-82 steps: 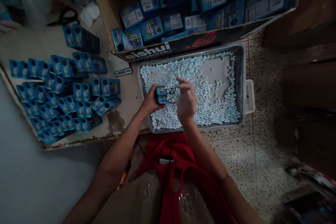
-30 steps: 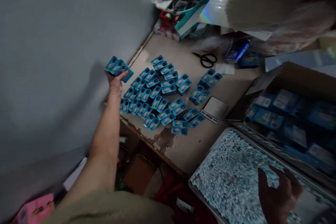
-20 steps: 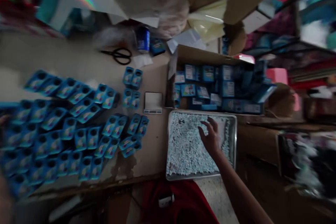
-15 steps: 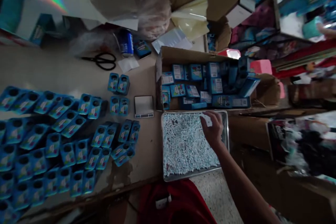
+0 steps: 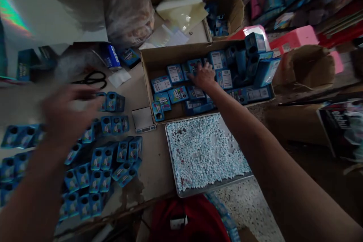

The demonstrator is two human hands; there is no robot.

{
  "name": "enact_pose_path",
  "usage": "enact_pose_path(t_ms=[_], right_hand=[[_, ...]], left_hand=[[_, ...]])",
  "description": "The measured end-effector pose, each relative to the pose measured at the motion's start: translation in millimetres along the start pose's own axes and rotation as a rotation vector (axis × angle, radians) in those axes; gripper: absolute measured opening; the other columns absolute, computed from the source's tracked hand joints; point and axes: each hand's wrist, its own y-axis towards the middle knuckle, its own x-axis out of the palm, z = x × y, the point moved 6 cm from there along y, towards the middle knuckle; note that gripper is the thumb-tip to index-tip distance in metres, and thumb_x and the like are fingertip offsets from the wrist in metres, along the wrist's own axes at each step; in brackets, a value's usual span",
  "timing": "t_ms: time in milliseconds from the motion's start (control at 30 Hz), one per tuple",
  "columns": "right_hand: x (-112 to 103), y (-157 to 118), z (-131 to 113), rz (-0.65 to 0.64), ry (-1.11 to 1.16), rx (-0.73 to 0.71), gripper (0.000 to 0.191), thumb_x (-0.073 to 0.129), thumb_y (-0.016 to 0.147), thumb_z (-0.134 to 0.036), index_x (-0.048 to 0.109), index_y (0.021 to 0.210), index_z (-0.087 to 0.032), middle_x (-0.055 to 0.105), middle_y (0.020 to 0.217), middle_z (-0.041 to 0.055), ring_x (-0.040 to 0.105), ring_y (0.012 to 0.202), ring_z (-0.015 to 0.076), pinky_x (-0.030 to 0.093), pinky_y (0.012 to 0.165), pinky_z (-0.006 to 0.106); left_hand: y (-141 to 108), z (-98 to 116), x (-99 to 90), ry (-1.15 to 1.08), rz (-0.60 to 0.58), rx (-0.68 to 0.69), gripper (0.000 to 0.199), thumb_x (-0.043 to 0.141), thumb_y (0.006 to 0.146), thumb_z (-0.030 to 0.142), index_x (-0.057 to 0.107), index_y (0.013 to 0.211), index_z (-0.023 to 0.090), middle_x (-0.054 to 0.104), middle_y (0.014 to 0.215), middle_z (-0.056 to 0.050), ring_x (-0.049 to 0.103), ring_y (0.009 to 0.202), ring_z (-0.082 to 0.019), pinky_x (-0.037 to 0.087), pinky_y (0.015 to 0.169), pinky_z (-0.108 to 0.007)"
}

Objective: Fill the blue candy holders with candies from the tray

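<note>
My right hand (image 5: 204, 77) reaches into the long cardboard carton (image 5: 146, 77), its thumb and fingers around a small blue box (image 5: 194, 65) among several others lying there. Motion smears my left hand (image 5: 70, 109), raised over the left of the table near a pair of blue boxes with round holes (image 5: 111, 101); whether it holds anything is unclear. Under my right forearm lies a metal tray (image 5: 171, 159) spread with small pale blue and white pellets (image 5: 204, 155). A small flat scale (image 5: 143, 119) sits left of the tray, touching or close to the carton.
Rows of blue boxes with round holes (image 5: 83, 176) cover the table's left side. Black-handled scissors (image 5: 95, 78), a blue can (image 5: 110, 56) and a filled plastic bag (image 5: 130, 15) lie behind. Another open carton (image 5: 236, 15) stands at the back. Pink pieces (image 5: 304, 37) are at right.
My right hand has gone from above the pellet tray into the carton. My left hand has come into view over the table. The view has shifted.
</note>
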Motion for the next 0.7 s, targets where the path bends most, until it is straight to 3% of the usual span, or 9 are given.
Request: enact_pose_path(t_ms=[33,133,200,233,300,400,500,600,700], right_hand=[[5.7,1.9,-6.2,0.0,-0.02,0.017,0.073,0.068,0.097,-0.056,0.054,0.143,-0.001,0.056,0.14,0.0335,0.051,0.134,0.0459,0.042,0.108,0.067],[10.5,0.0,-15.5,-0.005,-0.025,0.077,0.082,0.074,0.095,-0.05,0.044,0.153,0.0,0.048,0.147,0.0367,0.048,0.136,0.0471,0.041,0.109,0.067],[9.3,-1.7,-14.1,-0.016,0.022,0.096,0.082,0.075,0.093,-0.052,0.046,0.152,-0.003,0.044,0.151,0.0368,0.05,0.134,0.0458,0.044,0.107,0.066],[8.9,-2.0,-12.3,-0.022,0.053,0.092,0.082,0.077,0.091,-0.053,0.047,0.15,-0.004,0.043,0.153,0.0368,0.051,0.133,0.045,0.045,0.106,0.066],[8.8,-1.7,-8.2,-0.029,0.113,0.061,0.081,0.08,0.088,-0.053,0.049,0.146,-0.006,0.041,0.155,0.0366,0.052,0.132,0.0437,0.044,0.108,0.066],[7.4,-1.5,-2.9,-0.022,0.168,0.005,0.078,0.084,0.084,-0.048,0.05,0.143,-0.009,0.043,0.155,0.034,0.048,0.136,0.044,0.04,0.113,0.069],[-3.8,-6.1,2.5,-0.019,0.175,0.018,0.083,0.091,0.077,-0.041,0.05,0.143,-0.009,0.049,0.149,0.0296,0.045,0.139,0.0465,0.038,0.114,0.072],[-29.9,-24.0,1.8,-0.03,0.237,-0.036,0.085,0.092,0.074,-0.043,0.05,0.142,-0.012,0.051,0.144,0.024,0.045,0.138,0.0465,0.042,0.113,0.071],[-64.1,-57.5,-3.0,-0.032,0.355,-0.177,0.088,0.09,0.074,-0.04,0.046,0.147,-0.018,0.049,0.145,0.0192,0.051,0.136,0.0429,0.05,0.111,0.064]], left_hand=[[2.7,14.9,33.8,0.111,-0.118,0.129,0.043,0.086,0.086,0.039,0.075,0.12,0.014,0.071,0.123,-0.007,0.066,0.126,-0.035,0.058,0.111,-0.056],[10.3,36.9,168.0,0.496,-0.493,0.533,0.037,0.095,0.061,0.005,0.078,0.091,0.017,0.075,0.104,-0.009,0.064,0.128,-0.046,0.044,0.122,-0.066],[27.5,27.9,243.6,0.587,-0.554,0.588,0.045,0.095,0.05,-0.003,0.074,0.085,0.014,0.075,0.099,-0.015,0.065,0.124,-0.05,0.046,0.116,-0.066],[39.8,20.9,269.9,0.566,-0.529,0.568,0.051,0.096,0.043,-0.005,0.072,0.084,0.015,0.074,0.098,-0.016,0.064,0.124,-0.051,0.046,0.115,-0.064],[63.5,5.5,299.8,0.527,-0.481,0.536,0.061,0.097,0.03,-0.006,0.069,0.079,0.017,0.074,0.095,-0.015,0.063,0.122,-0.051,0.046,0.111,-0.063],[86.9,-9.9,294.3,0.518,-0.446,0.544,0.073,0.1,0.018,0.0,0.068,0.08,0.02,0.074,0.098,-0.012,0.061,0.122,-0.05,0.046,0.11,-0.061],[90.1,-7.6,252.2,0.422,-0.366,0.57,0.085,0.101,0.022,0.007,0.074,0.102,0.019,0.074,0.112,-0.012,0.061,0.123,-0.047,0.047,0.114,-0.057],[74.6,3.0,204.4,0.145,-0.26,0.552,0.087,0.097,0.037,0.013,0.073,0.121,0.019,0.073,0.119,-0.01,0.065,0.119,-0.04,0.05,0.113,-0.051],[46.5,9.5,173.7,-0.18,-0.25,0.486,0.085,0.095,0.049,0.021,0.07,0.131,0.022,0.073,0.118,-0.006,0.068,0.113,-0.032,0.056,0.106,-0.044]])
